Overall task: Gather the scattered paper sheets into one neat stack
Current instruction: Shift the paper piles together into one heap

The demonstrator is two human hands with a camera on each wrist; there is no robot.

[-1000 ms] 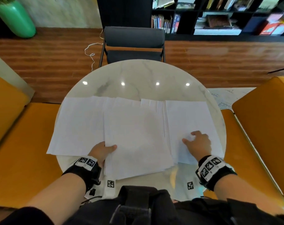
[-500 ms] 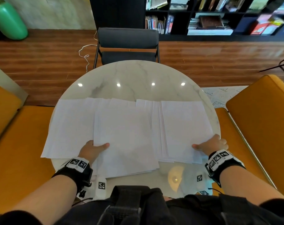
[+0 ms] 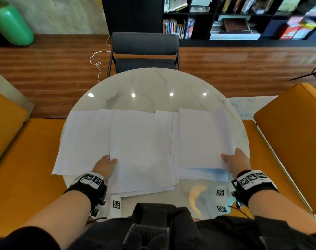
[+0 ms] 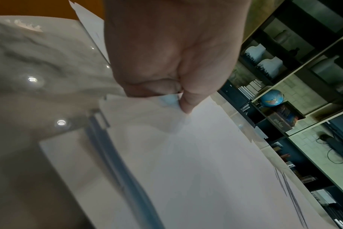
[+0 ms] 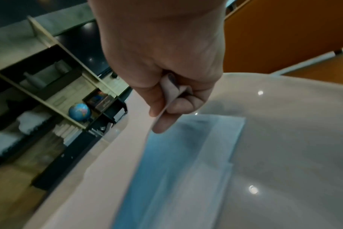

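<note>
Left hand: left hand (image 3: 104, 166) at the near left corner of the middle pile (image 3: 142, 152); in the left wrist view the thumb and curled fingers (image 4: 153, 86) pinch the pile's edge, thumb on top.
Right hand: right hand (image 3: 237, 160) at the near right corner of the right sheets (image 3: 203, 138); in the right wrist view the thumb and curled fingers (image 5: 178, 105) grip a paper corner, which bends up between them.
Right sheets: top sheet raised at the near edge, casting a bluish shadow on the sheets beneath; several edges fanned along the left side.
Middle pile: many white sheets, roughly squared, near edges slightly staggered; overlaps both neighbours.
Left sheets: left sheets (image 3: 83, 139) lie flat, partly under the middle pile, with the near left corner past the table rim.
Overall paper state: three overlapping groups in a row across the near half of the table, not yet one stack.
Surface: round white marble table (image 3: 153, 87), glossy, with ceiling lights reflected as spots.
Room: dark chair (image 3: 144, 49) at the far side; orange seats (image 3: 289, 123) left and right; wooden floor; black bookshelf (image 3: 244, 17) with books; green vase (image 3: 11, 24) far left.
</note>
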